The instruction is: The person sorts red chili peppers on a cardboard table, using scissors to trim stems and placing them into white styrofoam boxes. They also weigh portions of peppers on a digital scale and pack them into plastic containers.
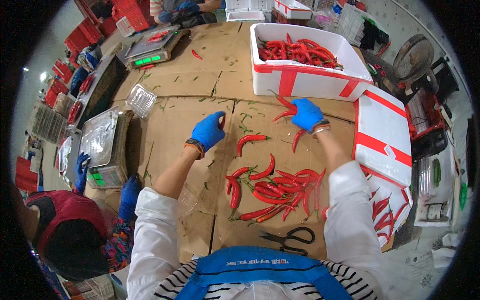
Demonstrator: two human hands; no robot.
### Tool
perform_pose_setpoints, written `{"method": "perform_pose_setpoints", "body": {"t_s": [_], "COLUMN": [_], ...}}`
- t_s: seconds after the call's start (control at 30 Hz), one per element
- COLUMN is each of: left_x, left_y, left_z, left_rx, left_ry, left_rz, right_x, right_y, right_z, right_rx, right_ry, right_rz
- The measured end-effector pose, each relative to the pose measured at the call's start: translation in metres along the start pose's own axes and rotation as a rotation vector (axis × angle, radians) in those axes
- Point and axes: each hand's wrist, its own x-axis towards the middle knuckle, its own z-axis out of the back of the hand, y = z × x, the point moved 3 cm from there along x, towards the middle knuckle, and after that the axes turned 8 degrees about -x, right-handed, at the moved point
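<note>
My left hand (208, 131), in a blue glove, is closed around a red chili pepper (222, 122), mostly hidden by the fingers. Red chili peppers (288, 103) stick out from the fingers of my right hand (307, 114), also gloved in blue. Just below that hand a single chili (298, 140) lies on the cardboard. Between the forearms a curved chili (250, 139) rests above a loose pile of red chilies (279, 189). Black-handled scissors (292, 238) lie near my apron. Green stem bits (245, 116) are scattered over the cardboard-covered table (187, 157).
A white foam box (307, 80) full of chilies stands at the back right, beside a foam lid (383, 137). Digital scales (101, 142) (152, 47) and a clear plastic tray (141, 100) are on the left. A co-worker (75, 232) is at lower left; another person (183, 11) is at the far side.
</note>
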Motion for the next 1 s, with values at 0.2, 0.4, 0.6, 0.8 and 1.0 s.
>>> {"method": "perform_pose_setpoints", "body": {"t_s": [0.2,0.4,0.6,0.8,1.0], "left_x": [-0.002,0.007,0.056,0.104,0.065], "left_y": [-0.045,-0.063,-0.13,-0.261,-0.19], "left_z": [-0.064,-0.041,0.062,0.174,0.077], "left_rx": [0.187,0.264,-0.01,0.191,0.124], "left_ry": [0.156,0.408,-0.111,-0.438,-0.297], "left_rz": [-0.316,-0.189,-0.619,-0.97,-0.926], "right_x": [-0.071,-0.099,-0.086,0.039,-0.015], "right_y": [0.004,0.001,-0.022,-0.016,-0.062], "right_z": [-0.011,-0.013,0.033,0.225,0.172], "right_rx": [-0.181,-0.132,0.031,-0.243,-0.035], "right_ry": [0.279,0.218,-0.006,-0.691,-0.318], "right_rz": [0.377,0.435,0.323,0.295,0.045]}}
